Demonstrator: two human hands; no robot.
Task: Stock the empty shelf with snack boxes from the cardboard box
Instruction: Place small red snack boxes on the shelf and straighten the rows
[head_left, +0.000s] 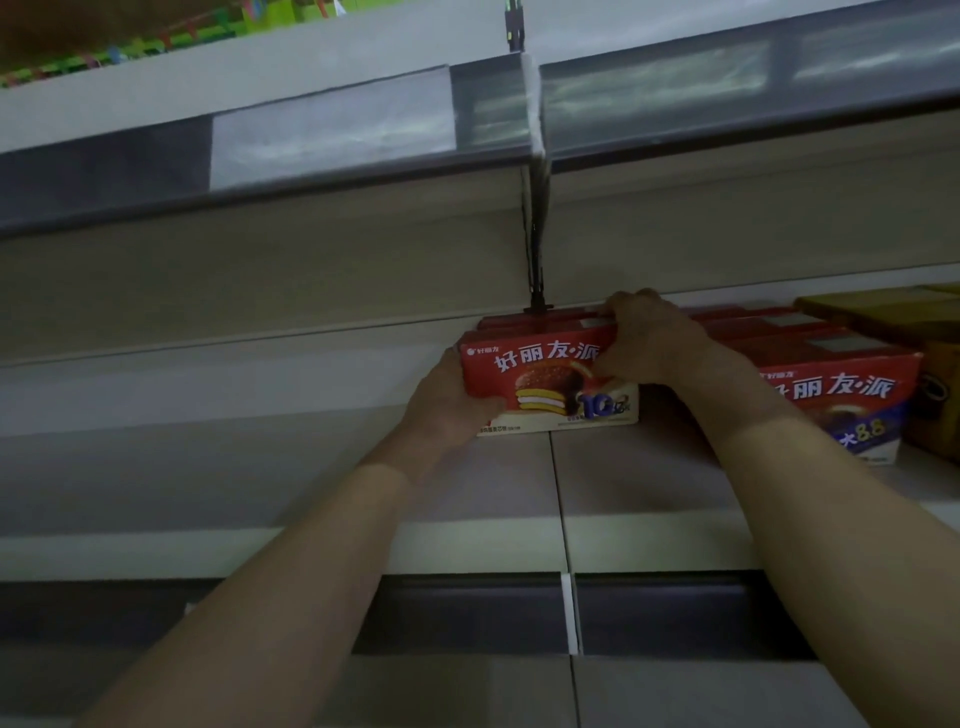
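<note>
A red snack box (545, 379) with a chocolate pie picture stands on the pale shelf (260, 457), near its middle seam. My left hand (447, 405) grips its lower left corner. My right hand (649, 338) clasps its upper right edge from above. Behind it more red boxes (540, 319) line up toward the back wall. To the right, another row of the same red boxes (841, 395) stands on the shelf, partly hidden by my right forearm.
Yellow-brown boxes (898, 317) sit at the far right of the shelf. An upper shelf (311, 140) with a grey price strip hangs overhead, held by a dark bracket (535, 249). The shelf's left half is bare. A lower shelf edge (467, 613) runs below my arms.
</note>
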